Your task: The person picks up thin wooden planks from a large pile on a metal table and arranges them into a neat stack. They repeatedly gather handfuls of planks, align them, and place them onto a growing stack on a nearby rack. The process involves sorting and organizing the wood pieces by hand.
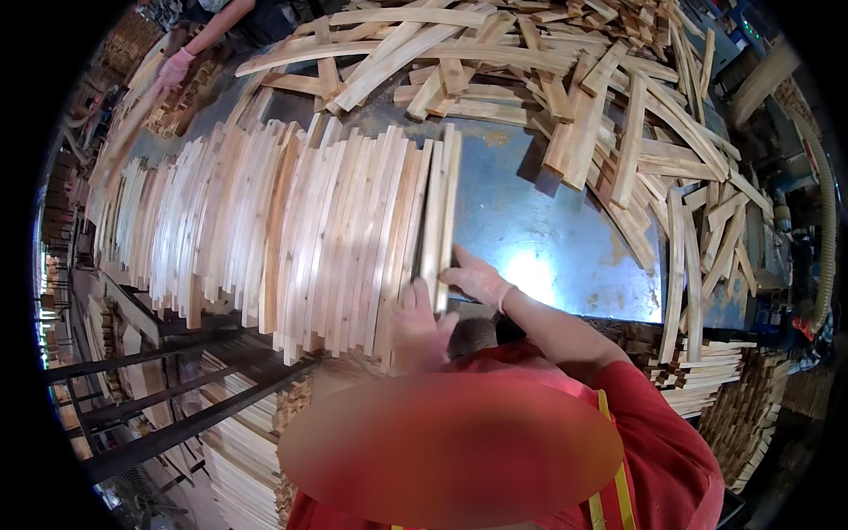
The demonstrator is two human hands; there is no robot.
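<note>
A pale wooden strip [450, 190] stands at the right end of a long row of wooden strips [344, 238], with another strip [431, 221] close on its left and a narrow dark gap beside that. My right hand [479, 279], in a light glove, has its fingers bent against the right side of the end strip. At the near ends of these strips is my left hand [422, 329], its fingers on the left side and its thumb on the right, somewhat blurred. Both hands close on the strips from opposite sides; exact finger contact is partly hidden.
A metal table [503, 212] bears the row. Loose strips [618, 132] lie crisscrossed at the far side and right. Another person's gloved hand [175, 69] is at the far left. Dark metal rails [177, 380] and stacked strips [243, 459] stand at lower left.
</note>
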